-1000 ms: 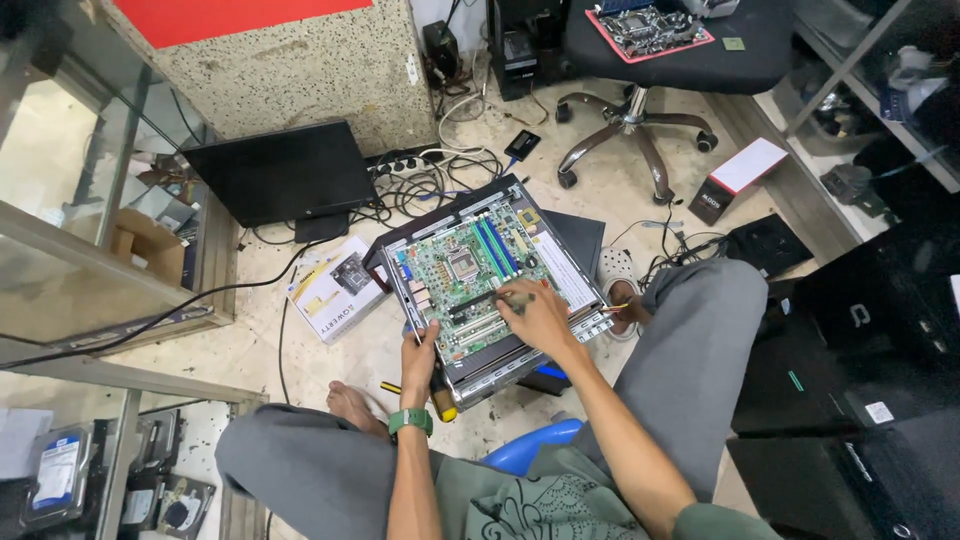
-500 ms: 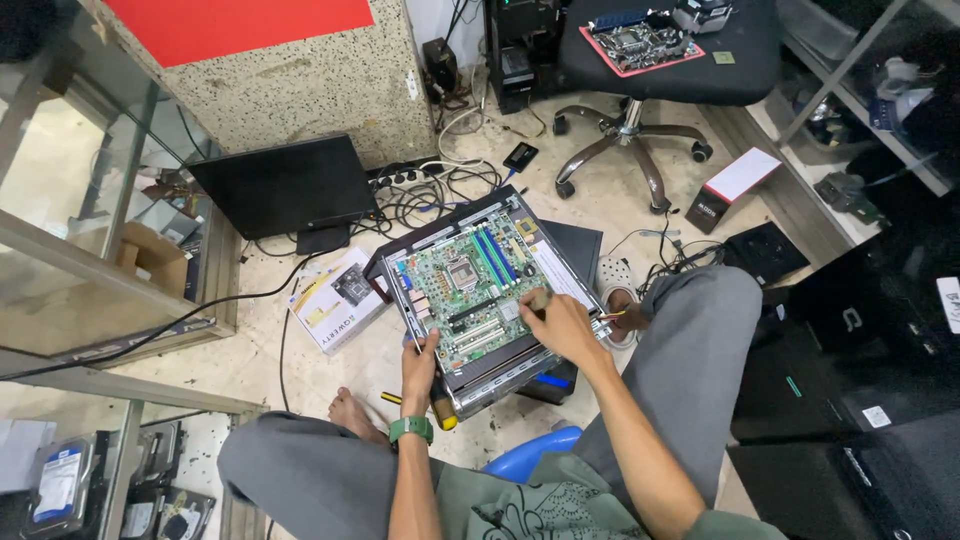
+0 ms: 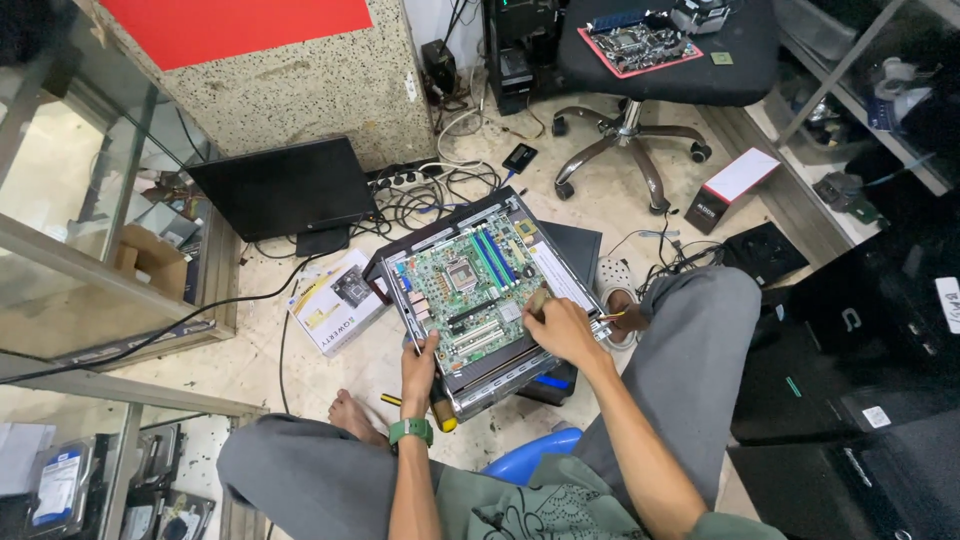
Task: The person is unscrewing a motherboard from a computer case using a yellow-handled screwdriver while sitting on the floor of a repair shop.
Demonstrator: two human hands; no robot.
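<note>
An open desktop computer case [image 3: 500, 372] lies on the floor between my knees, with a green motherboard [image 3: 466, 290] inside it. My left hand [image 3: 419, 364] grips the case's near left edge. My right hand [image 3: 560, 327] rests over the board's right side and is shut on a thin tool whose tip sticks out to the right; the part in the hand is hidden. A yellow-handled screwdriver [image 3: 440, 418] lies on the floor just under the case, beside my left wrist.
A black monitor [image 3: 283, 188] leans against the speckled wall at the back left. A white box [image 3: 336, 301] lies left of the case. Cables and a power strip [image 3: 405, 178] are behind it. An office chair [image 3: 640, 60] carries another board. Glass cabinets stand left.
My right hand has slid from the middle of the board to its right edge. The view has tilted slightly; my left hand stays on the case edge.
</note>
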